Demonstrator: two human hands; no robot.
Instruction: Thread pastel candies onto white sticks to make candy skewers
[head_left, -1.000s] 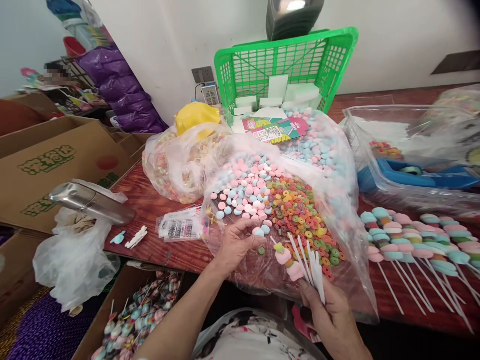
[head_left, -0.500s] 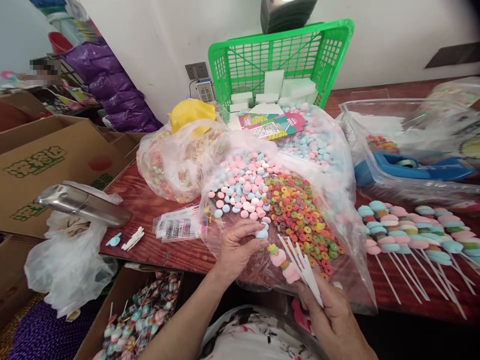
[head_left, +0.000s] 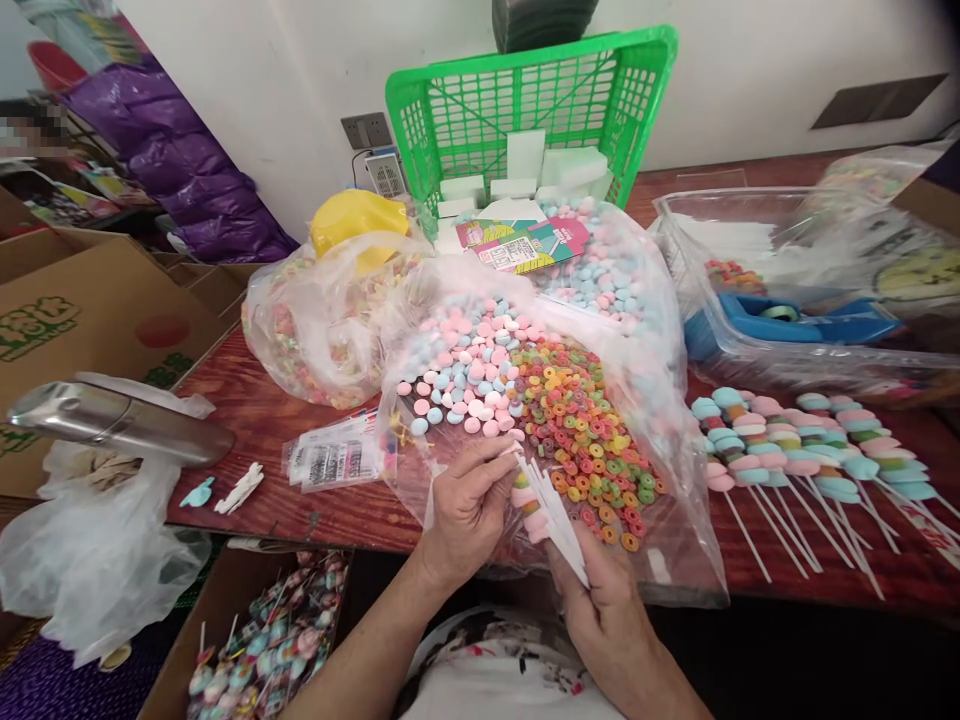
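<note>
My right hand (head_left: pixel 600 600) grips a bundle of white sticks (head_left: pixel 559 510) near the table's front edge; one stick carries stacked pink candies (head_left: pixel 529 505). My left hand (head_left: pixel 465 505) is closed in a pinch at the top of that candy stack, touching it. Both hands are over an open clear bag holding pink and blue round candies (head_left: pixel 469 370) and multicoloured ring candies (head_left: pixel 581 430). What the left fingertips hold is too small to name.
Finished candy skewers (head_left: pixel 780 450) lie in a row on the right of the wooden table (head_left: pixel 247 410). A green basket (head_left: pixel 525 110) stands at the back. A clear bin (head_left: pixel 787 300) sits right. A metal flask (head_left: pixel 120 425) and cardboard boxes (head_left: pixel 82 320) are left.
My hands have come together: the right hand brought the sticks left and the left hand carried a candy from the pile onto the skewer. The view shifted right.
</note>
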